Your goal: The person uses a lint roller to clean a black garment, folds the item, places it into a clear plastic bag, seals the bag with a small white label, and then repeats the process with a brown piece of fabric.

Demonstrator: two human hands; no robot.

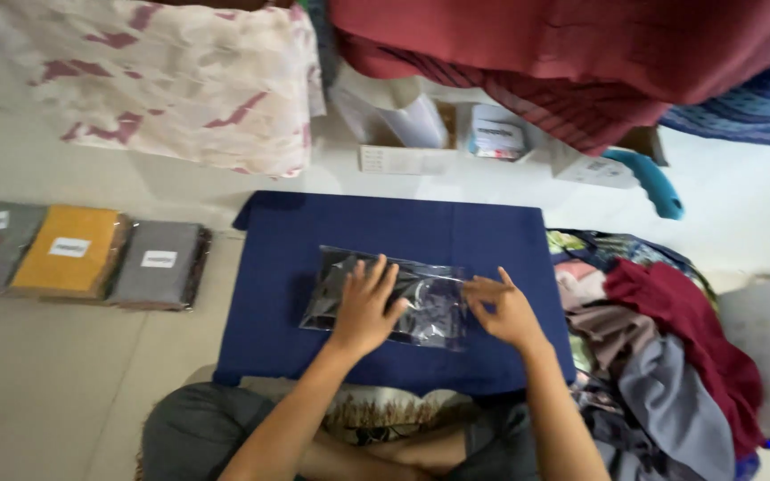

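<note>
Bag (421,298) of clear plastic lies under flat, open left hand (367,307); right hand (503,310) pinches its edge.

Soft, even indoor light — faint shadows, mild glare on the plastic bag (385,298), slight motion blur throughout.

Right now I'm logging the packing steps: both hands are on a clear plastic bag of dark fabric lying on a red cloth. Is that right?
Not quite. The cloth under the clear plastic bag is dark blue, not red, as the head view shows. The left hand lies flat on the bag and the right hand pinches its right end.
</note>
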